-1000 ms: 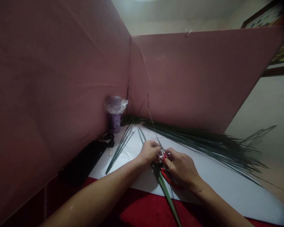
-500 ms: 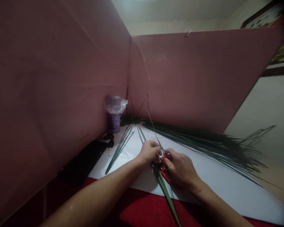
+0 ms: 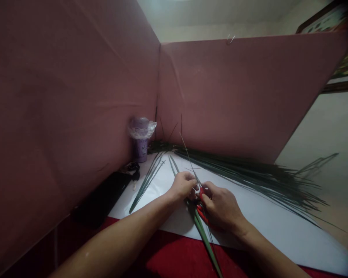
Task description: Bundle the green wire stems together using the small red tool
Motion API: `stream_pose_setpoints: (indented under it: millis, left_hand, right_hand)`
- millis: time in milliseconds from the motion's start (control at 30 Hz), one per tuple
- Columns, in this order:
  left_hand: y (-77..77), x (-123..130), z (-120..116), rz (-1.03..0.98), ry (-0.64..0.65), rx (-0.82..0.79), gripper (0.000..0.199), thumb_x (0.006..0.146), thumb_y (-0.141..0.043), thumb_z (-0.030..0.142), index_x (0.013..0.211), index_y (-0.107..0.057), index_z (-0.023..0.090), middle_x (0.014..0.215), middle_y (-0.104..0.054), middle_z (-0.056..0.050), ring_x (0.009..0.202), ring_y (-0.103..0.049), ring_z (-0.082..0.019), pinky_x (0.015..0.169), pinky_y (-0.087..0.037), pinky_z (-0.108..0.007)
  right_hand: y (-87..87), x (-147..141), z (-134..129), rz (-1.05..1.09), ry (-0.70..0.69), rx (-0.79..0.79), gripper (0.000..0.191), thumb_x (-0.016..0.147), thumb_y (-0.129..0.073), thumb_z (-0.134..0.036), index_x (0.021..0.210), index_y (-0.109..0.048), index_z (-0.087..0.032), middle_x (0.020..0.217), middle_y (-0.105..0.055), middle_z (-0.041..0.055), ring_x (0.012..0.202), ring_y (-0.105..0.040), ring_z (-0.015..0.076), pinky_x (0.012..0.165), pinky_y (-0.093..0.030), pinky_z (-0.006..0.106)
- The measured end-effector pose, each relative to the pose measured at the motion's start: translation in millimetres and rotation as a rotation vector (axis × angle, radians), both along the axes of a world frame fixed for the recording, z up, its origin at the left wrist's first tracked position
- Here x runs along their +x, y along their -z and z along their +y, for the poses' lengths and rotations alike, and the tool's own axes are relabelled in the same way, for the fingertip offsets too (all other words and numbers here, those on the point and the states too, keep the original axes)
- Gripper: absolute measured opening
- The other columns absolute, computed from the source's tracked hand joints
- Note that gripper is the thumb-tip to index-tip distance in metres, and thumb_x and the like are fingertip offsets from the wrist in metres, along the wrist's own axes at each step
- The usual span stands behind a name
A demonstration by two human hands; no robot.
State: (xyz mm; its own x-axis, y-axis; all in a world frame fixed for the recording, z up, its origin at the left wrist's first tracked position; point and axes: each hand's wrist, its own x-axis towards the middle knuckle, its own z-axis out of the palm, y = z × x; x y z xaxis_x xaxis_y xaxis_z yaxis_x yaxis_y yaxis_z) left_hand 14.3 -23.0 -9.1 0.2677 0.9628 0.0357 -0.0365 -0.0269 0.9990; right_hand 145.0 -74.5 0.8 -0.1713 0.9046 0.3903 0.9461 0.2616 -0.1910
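Near the middle of the white sheet (image 3: pixel 263 220), my left hand (image 3: pixel 182 187) is closed, its fingertips pinching a thin green leaf strip (image 3: pixel 186 151) that points up and away. Close beside it, my right hand (image 3: pixel 223 206) grips scissors by their red handles (image 3: pixel 202 214). The scissor blades are mostly hidden between the hands, so their position cannot be made out. Under both hands lies a long green leaf (image 3: pixel 204 237), its lower end running toward me over the red cloth (image 3: pixel 171 255).
A large bundle of long leaves (image 3: pixel 234 166) stretches along the back right. Several cut leaves (image 3: pixel 146 185) lie at left, near a purple cup (image 3: pixel 141 148) with plastic wrap and a black flat object (image 3: pixel 107 197). Pink partitions (image 3: pixel 220 96) stand behind and at left.
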Motion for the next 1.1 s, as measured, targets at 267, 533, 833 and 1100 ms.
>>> stream_pose_setpoints:
  millis: [267,533,833,1100]
  left_hand:
    - [-9.5,-4,0,-0.149,-0.103,-0.029,0.006,0.067,-0.052,0.011,0.070,-0.048,0.014,0.062,-0.051,0.001,0.040,-0.047,-0.006,0.032,-0.032,-0.015]
    - [-18.2,-14,9,-0.193,-0.217,-0.039,0.011,0.073,-0.053,0.021,0.068,-0.047,0.013,0.061,-0.053,-0.001,0.040,-0.045,-0.004,0.036,-0.033,-0.015]
    - [-17.5,-17,14,-0.191,-0.220,-0.061,0.014,0.073,-0.054,0.018,0.063,-0.045,0.014,0.058,-0.053,0.001,0.039,-0.044,-0.004,0.037,-0.033,-0.016]
    - [-11.9,-15,15,-0.233,-0.186,-0.058,0.017,0.072,-0.056,0.018,0.060,-0.044,0.014,0.057,-0.052,0.001,0.038,-0.044,-0.004,0.037,-0.035,-0.017]
  right_hand:
    - [0.9,-1,-2,-0.006,-0.035,0.016,0.013,0.080,-0.043,-0.022,0.080,-0.056,-0.021,0.070,-0.066,0.0024,0.062,-0.058,0.0168,0.054,-0.024,0.025]
    - [0.8,-3,-4,-0.021,-0.098,-0.010,0.011,0.078,-0.046,-0.020,0.079,-0.057,-0.021,0.069,-0.065,0.0014,0.062,-0.057,0.0163,0.053,-0.024,0.024]
    - [2.4,-3,-4,-0.030,-0.118,-0.031,0.011,0.077,-0.047,-0.020,0.081,-0.057,-0.022,0.071,-0.066,0.0008,0.064,-0.058,0.0167,0.054,-0.025,0.024]
    - [1.4,-4,-4,-0.036,-0.119,-0.043,0.008,0.077,-0.047,-0.020,0.076,-0.055,-0.021,0.070,-0.065,0.0010,0.064,-0.057,0.0164,0.054,-0.025,0.024]
